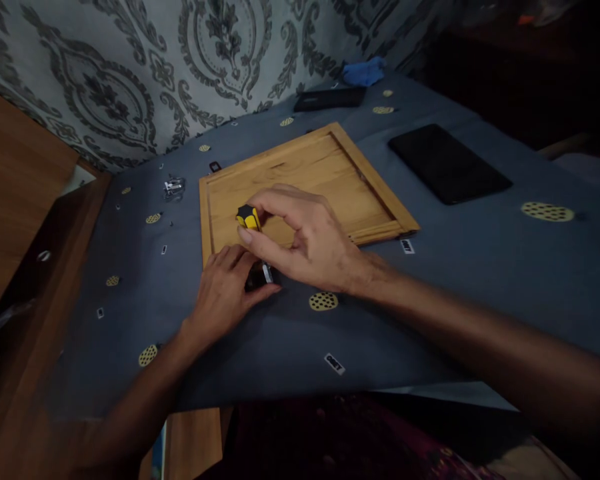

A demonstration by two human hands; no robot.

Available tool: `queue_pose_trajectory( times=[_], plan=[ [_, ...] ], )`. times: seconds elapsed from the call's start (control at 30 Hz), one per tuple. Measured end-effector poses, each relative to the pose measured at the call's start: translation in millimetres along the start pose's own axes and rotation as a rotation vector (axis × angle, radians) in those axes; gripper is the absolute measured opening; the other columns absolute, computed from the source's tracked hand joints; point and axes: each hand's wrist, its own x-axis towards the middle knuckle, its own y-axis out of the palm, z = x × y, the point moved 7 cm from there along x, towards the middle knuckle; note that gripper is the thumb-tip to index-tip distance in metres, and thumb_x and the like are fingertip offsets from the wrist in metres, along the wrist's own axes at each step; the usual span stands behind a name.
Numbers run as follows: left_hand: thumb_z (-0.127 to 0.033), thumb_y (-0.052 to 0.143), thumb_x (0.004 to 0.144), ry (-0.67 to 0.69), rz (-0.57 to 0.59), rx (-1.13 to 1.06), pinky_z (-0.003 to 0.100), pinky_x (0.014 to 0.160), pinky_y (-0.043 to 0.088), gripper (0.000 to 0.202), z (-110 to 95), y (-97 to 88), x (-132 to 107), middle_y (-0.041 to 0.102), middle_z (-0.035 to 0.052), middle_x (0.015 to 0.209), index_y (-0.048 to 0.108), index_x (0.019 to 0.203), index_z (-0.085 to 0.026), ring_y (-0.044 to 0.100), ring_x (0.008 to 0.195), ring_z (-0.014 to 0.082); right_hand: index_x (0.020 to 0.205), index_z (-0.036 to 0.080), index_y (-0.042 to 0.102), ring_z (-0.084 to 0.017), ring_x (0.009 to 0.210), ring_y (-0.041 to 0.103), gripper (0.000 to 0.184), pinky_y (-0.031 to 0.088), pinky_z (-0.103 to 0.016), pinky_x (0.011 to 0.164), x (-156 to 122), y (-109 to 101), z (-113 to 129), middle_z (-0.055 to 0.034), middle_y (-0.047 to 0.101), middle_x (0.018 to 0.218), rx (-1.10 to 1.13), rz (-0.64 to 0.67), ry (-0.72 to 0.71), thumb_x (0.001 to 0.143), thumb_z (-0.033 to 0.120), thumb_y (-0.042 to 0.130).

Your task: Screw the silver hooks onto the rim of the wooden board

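Note:
A wooden framed panel (300,170) lies on the dark blue cloth, with a raised border around its flat middle. My right hand (310,237) is closed on a screwdriver (250,219), its yellow and black handle pinched between thumb and fingers above the panel's near left part. My left hand (225,287) grips the panel's near left corner, with fingers bent over the border and thumb below. Beside that thumb shows a small shiny metal piece (267,272); whether it is hardware or the screwdriver's shaft I cannot tell. My hands hide most of this corner.
Small metal hardware (174,187) sits left of the panel, and a dark metal tab (215,167) at its far left corner. A black tablet-like slab (447,163) lies right. A dark flat case (330,99) and a blue cloth (364,71) lie near the patterned curtain (225,47).

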Motion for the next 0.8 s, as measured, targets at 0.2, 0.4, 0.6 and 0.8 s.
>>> queue_pose_trajectory(
  times=[0.2, 0.4, 0.6, 0.8],
  plan=[
    [-0.054, 0.066, 0.089, -0.028, 0.025, -0.005, 0.046, 0.084, 0.055, 0.040, -0.1, -0.2, 0.3, 0.067, 0.0105, 0.104, 0.065, 0.103, -0.017, 0.063, 0.098, 0.0296, 0.093, 0.020, 0.054, -0.010, 0.071, 0.052, 0.014, 0.044, -0.024, 0.066, 10.9, 22.8, -1.9, 0.0021, 0.057, 0.081, 0.570, 0.059, 0.266, 0.100, 0.028, 0.046],
    [-0.051, 0.070, 0.088, -0.017, 0.004, -0.025, 0.049, 0.088, 0.055, 0.039, -1.2, -2.8, 2.1, 0.069, 0.0116, 0.109, 0.065, 0.107, -0.017, 0.063, 0.104, 0.0313, 0.067, 0.021, 0.044, -0.008, 0.059, 0.036, 0.047, 0.032, -0.023, 0.057, 17.6, 35.1, 2.6, 0.0060, 0.036, 0.063, 0.670, 0.015, 0.280, 0.102, 0.051, 0.042],
    [-0.052, 0.071, 0.087, -0.014, -0.004, -0.019, 0.048, 0.089, 0.056, 0.041, 0.4, -1.4, 0.9, 0.069, 0.0123, 0.113, 0.066, 0.109, -0.017, 0.063, 0.110, 0.0320, 0.063, 0.021, 0.040, -0.008, 0.056, 0.033, 0.052, 0.031, -0.024, 0.058, 24.7, 40.4, -1.5, 0.0062, 0.035, 0.060, 0.612, -0.005, 0.238, 0.104, 0.053, 0.037],
    [-0.053, 0.068, 0.088, -0.007, -0.012, -0.033, 0.050, 0.091, 0.054, 0.045, -0.2, -1.3, -0.7, 0.068, 0.0132, 0.118, 0.065, 0.115, -0.017, 0.062, 0.111, 0.0327, 0.061, 0.020, 0.040, -0.007, 0.056, 0.033, 0.051, 0.032, -0.023, 0.058, 23.3, 45.5, -1.5, 0.0069, 0.033, 0.059, 0.669, 0.013, 0.176, 0.104, 0.048, 0.042]
  ],
)
